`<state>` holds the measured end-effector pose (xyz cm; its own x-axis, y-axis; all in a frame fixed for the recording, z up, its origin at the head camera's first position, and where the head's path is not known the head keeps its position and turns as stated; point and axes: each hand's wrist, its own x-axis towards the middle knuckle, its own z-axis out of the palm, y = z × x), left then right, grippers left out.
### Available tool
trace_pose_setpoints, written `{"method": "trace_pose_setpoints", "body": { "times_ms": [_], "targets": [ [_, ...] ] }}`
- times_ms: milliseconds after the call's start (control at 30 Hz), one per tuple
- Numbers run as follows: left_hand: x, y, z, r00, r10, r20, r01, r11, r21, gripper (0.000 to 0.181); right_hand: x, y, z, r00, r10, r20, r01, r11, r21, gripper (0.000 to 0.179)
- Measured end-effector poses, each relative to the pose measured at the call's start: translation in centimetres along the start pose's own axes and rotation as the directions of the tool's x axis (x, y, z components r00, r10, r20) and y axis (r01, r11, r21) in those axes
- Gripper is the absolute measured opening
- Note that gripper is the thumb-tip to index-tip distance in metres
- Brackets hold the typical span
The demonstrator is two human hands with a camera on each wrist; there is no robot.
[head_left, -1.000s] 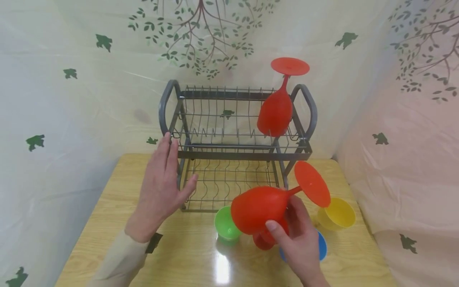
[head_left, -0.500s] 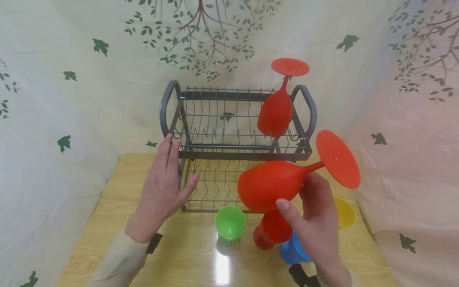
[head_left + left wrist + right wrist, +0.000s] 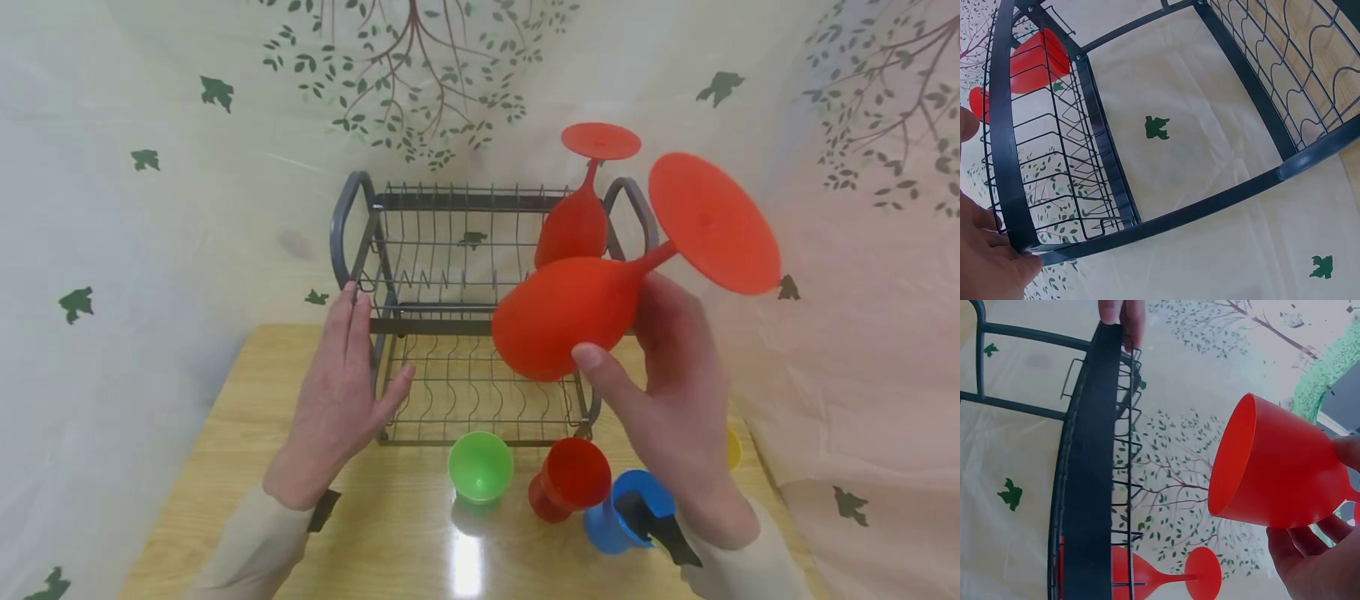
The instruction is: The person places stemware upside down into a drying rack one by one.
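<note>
In the head view my right hand point(image 3: 675, 400) holds a red plastic wine glass point(image 3: 566, 317) tilted, mouth to the left and foot up at the right. Its fingers and thumb grip the bowl near the stem, as the right wrist view shows of the glass point(image 3: 1285, 469). My left hand point(image 3: 333, 400) rests its straight fingers against the left front corner of a two-tier dark dish rack point(image 3: 427, 327), thumb spread apart. Another red wine glass point(image 3: 573, 225) leans upside down on the rack's upper tier, right side. The held glass partly covers it.
A green cup point(image 3: 480, 467), a red goblet point(image 3: 576, 473) and a blue goblet point(image 3: 607, 529) stand on the wooden table point(image 3: 405, 533) before the rack. A yellow cup point(image 3: 733, 450) is mostly hidden behind my right hand. A patterned sheet point(image 3: 187, 225) hangs behind.
My right hand has lifted the red wine glass up and toward the upper tier, with its foot swinging right. The left hand has stayed at the rack's corner.
</note>
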<state>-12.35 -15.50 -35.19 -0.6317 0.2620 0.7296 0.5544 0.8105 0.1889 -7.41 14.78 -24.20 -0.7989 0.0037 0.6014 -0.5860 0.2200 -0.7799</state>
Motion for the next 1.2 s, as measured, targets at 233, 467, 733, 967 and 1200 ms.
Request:
{"method": "trace_pose_setpoints", "body": {
  "times_ms": [233,467,733,967,1200],
  "targets": [
    [-1.0,-0.6,-0.1,0.999,0.033,-0.006,-0.033,0.999,0.0,0.088,0.7,-0.8,1.4,0.991,-0.108,-0.085,0.108,0.994,-0.011,0.052],
    [-1.2,0.1,0.7,0.999,0.031,-0.034,-0.031,0.999,0.023,0.088,3.0,0.1,1.6,0.984,-0.159,-0.084,0.162,0.987,0.024,0.054],
    [-1.5,0.9,1.5,0.998,0.021,-0.065,-0.018,0.999,0.051,0.085,5.6,1.9,1.7,0.988,-0.148,-0.044,0.151,0.986,0.072,0.053],
    [-1.5,1.4,1.6,0.998,0.014,-0.062,-0.01,0.998,0.056,0.085,7.7,2.7,2.4,0.998,-0.051,0.024,0.05,0.997,0.063,0.057],
    [-1.6,1.8,1.6,0.998,0.0,-0.055,0.004,0.998,0.062,0.085,9.1,4.0,2.9,0.995,-0.024,0.101,0.021,0.999,0.027,0.06]
  ]
}}
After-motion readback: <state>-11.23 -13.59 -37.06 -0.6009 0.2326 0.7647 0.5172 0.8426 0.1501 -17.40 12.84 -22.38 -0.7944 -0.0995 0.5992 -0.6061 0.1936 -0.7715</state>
